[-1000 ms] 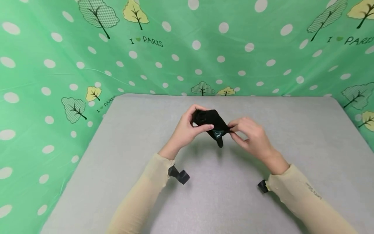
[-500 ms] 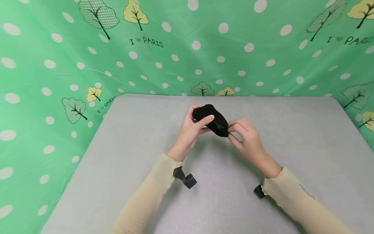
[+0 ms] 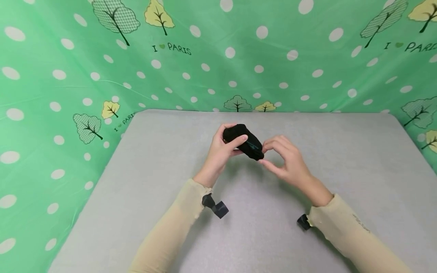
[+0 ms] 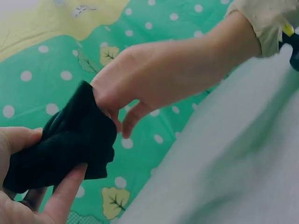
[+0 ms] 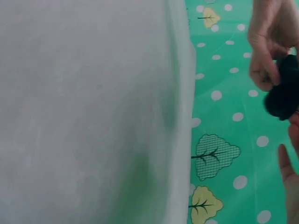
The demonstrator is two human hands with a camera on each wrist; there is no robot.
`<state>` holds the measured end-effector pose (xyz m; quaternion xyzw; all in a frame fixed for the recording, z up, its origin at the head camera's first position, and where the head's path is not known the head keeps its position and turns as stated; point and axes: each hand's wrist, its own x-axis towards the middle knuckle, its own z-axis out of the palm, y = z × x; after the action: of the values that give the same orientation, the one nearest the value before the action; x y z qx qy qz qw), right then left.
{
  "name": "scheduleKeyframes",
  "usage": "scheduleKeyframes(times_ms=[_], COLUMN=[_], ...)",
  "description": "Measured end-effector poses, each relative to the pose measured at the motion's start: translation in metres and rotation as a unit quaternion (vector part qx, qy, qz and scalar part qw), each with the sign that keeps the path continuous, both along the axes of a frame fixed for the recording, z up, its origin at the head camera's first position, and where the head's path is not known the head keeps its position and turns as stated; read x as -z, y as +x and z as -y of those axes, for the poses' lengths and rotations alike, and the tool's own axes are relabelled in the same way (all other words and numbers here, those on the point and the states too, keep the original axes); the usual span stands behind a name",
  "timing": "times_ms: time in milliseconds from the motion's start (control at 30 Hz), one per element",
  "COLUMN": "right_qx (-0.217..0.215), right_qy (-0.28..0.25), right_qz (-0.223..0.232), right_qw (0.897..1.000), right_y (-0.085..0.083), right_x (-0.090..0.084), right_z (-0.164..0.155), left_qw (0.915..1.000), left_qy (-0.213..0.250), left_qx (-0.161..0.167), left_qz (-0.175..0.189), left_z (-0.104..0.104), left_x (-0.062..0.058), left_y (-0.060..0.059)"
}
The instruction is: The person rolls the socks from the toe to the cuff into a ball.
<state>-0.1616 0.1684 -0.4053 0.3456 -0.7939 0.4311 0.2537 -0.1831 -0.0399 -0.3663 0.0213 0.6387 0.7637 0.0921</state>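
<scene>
A bundled black cloth item, by its earlier outline a glove (image 3: 251,146), is held up over the grey table with a dark teal mark along its side. My left hand (image 3: 220,148) grips it, thumb across the front and fingers round the back. At its right end is my right hand (image 3: 285,153). The right fingertips lie right at that edge, partly hidden behind the fabric (image 4: 79,140) in the left wrist view. In the right wrist view the right thumb (image 5: 285,161) stands apart from the bundle, a gap between them.
The grey table (image 3: 164,151) reaches back to a green dotted curtain (image 3: 205,57) with printed trees. A black camera mount (image 3: 218,208) hangs at the left wrist, and another dark mount (image 3: 303,222) at the right. Cream sleeves cover both forearms.
The glove's hanging finger-like part has gone from sight, and the glove is now a compact bundle. My left hand has turned it. My right hand's pinch has loosened, its thumb spreading from the edge.
</scene>
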Motion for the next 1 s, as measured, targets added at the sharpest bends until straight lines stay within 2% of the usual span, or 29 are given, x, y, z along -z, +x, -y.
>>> scheduleKeyframes(times_ms=[167,267,433,533,667,767,900,1000], right_qx=[0.032,0.049,0.038,0.057,0.092,0.072,0.008,0.018], right_qy=[0.04,0.062,0.018,0.02,0.065,0.083,0.085,0.07], right_qz=[0.015,0.019,0.053,0.031,-0.036,-0.062,-0.062,-0.049], right_qw=[0.999,0.997,0.998,0.998,0.993,0.992,0.994,0.996], right_y=[0.001,0.001,0.003,0.002,0.0,-0.001,-0.001,0.001], right_x=[-0.002,-0.003,-0.008,-0.01,-0.011,-0.009,-0.003,-0.001], right_z=[0.003,0.005,0.007,0.011,0.017,0.022,0.026,0.028], left_qw=[1.0,0.9998,0.9972,0.9935,0.9907,0.9875,0.9749,0.9671], left_qy=[-0.008,-0.018,-0.061,-0.096,-0.116,-0.13,-0.18,-0.205], left_qx=[-0.004,0.0,-0.001,0.001,-0.001,-0.018,-0.04,-0.038], left_qz=[0.001,-0.01,-0.043,-0.06,-0.071,-0.087,-0.125,-0.146], left_z=[0.0,-0.001,-0.001,0.0,0.0,0.0,0.0,-0.002], left_x=[0.002,0.002,0.001,0.002,0.003,0.007,0.011,0.012], left_y=[0.001,0.002,0.003,0.003,0.003,0.003,0.004,0.006])
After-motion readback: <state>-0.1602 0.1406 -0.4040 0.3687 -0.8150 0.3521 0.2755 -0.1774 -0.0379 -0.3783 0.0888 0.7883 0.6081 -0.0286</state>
